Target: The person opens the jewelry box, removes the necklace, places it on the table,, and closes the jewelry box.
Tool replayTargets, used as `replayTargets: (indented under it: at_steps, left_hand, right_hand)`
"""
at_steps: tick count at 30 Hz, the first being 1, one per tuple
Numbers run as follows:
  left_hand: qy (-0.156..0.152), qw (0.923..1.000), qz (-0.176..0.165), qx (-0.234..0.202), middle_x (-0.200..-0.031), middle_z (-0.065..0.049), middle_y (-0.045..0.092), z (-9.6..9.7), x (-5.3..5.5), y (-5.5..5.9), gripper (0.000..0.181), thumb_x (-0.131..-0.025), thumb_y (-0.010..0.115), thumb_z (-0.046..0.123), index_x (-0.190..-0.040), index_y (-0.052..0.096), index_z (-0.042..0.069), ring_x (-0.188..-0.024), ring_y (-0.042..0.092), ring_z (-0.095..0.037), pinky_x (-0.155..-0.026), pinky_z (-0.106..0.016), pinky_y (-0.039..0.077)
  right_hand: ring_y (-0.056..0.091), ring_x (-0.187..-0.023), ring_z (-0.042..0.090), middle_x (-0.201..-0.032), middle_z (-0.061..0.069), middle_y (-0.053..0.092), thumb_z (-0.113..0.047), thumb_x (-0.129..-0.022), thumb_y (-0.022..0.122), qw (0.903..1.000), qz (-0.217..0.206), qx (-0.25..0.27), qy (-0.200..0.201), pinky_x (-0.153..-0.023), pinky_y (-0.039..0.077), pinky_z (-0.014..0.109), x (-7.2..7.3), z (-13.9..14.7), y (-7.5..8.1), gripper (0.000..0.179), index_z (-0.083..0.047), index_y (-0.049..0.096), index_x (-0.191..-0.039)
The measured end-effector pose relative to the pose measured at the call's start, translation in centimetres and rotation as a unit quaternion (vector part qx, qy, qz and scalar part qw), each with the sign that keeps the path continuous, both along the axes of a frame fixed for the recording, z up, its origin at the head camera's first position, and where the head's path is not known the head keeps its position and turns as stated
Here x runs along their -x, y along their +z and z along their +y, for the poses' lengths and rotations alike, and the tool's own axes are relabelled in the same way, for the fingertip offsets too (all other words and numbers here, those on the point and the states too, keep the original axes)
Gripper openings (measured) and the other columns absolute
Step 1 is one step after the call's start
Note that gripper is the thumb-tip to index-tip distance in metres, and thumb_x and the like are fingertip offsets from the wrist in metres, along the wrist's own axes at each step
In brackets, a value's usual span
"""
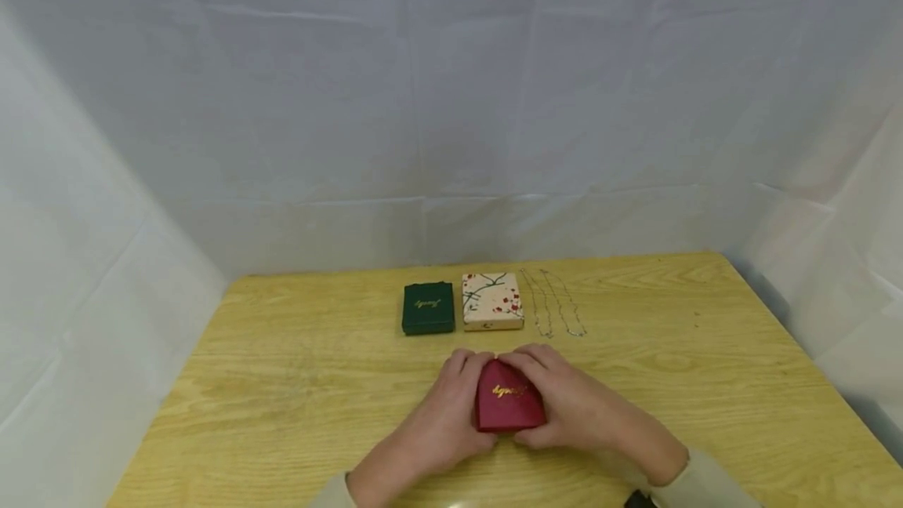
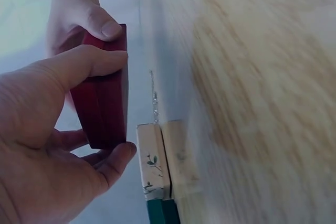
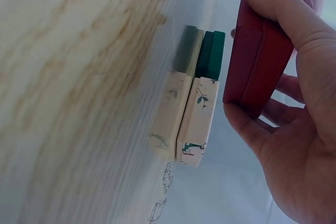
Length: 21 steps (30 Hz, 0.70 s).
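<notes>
Between both hands is a closed red jewelry box [image 1: 509, 402] with gold lettering on its lid, near the front of the table. My left hand [image 1: 451, 414] grips its left side, thumb at the near edge and fingers at the far edge. On the right side my right hand [image 1: 574, 402] holds it the same way. Both wrist views show the red box [image 2: 102, 103] raised off the tabletop, with thumbs and fingers curled round it. The inside of the box is hidden.
Farther back stand a dark green jewelry box [image 1: 428, 309] and a cream floral box [image 1: 492, 302], side by side. Two thin silver chains [image 1: 553, 304] lie stretched out to their right. White cloth [image 1: 423, 100] hangs behind the wooden table [image 1: 296, 414].
</notes>
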State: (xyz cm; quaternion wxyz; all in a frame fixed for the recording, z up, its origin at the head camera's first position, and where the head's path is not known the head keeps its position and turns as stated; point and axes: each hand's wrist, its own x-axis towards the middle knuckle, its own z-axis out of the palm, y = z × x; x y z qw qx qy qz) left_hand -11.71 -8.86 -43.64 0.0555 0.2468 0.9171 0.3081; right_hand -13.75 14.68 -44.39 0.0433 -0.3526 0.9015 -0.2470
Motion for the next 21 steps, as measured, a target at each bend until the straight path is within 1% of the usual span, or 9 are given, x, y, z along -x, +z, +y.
replayTargets:
  at_steps: [6,13,16,21]
  left_hand:
    - [-0.001,0.9992,-0.028,-0.028,-0.142,-0.006,0.048,-0.31,0.03,-0.26,0.1,-0.073,0.097,0.014,-0.156,0.04,0.006,-0.127,0.052,-0.018,-0.111,-0.039,0.049]
    - [-0.004,0.9947,-0.062,-0.081,-0.144,-0.001,0.047,-0.8,0.04,-0.63,0.102,-0.075,0.095,0.013,-0.16,0.038,0.01,-0.129,0.053,-0.017,-0.112,-0.04,0.047]
    - [-0.004,0.9936,-0.069,-0.09,-0.145,0.0,0.047,-0.89,0.14,-0.73,0.1,-0.077,0.095,0.013,-0.16,0.038,0.011,-0.127,0.053,-0.014,-0.111,-0.038,0.048]
    - [-0.002,0.9938,-0.068,-0.088,-0.145,0.0,0.048,-0.97,0.2,-0.7,0.1,-0.077,0.096,0.015,-0.159,0.039,0.011,-0.126,0.053,-0.014,-0.11,-0.037,0.049]
  right_hand:
    - [0.05,-0.132,0.017,-0.15,0.0,0.048,-0.039,-0.08,0.094,0.9996,-0.024,0.005,-0.01,-0.104,0.054,0.04,-0.06,0.21,0.26,0.095,-0.014,0.046,-0.157]
    - [0.05,-0.131,0.015,-0.151,-0.001,0.048,-0.041,-0.081,0.093,0.9991,-0.038,0.008,-0.015,-0.103,0.054,0.039,-0.08,0.32,0.29,0.094,-0.016,0.045,-0.158]
    - [0.051,-0.13,0.015,-0.151,-0.001,0.048,-0.041,-0.081,0.093,0.999,-0.04,0.008,-0.017,-0.102,0.055,0.038,-0.08,0.37,0.28,0.094,-0.016,0.045,-0.158]
    - [0.051,-0.13,0.015,-0.151,-0.001,0.048,-0.042,-0.082,0.093,0.9991,-0.039,0.01,-0.014,-0.102,0.055,0.038,-0.02,0.42,0.28,0.094,-0.016,0.045,-0.158]
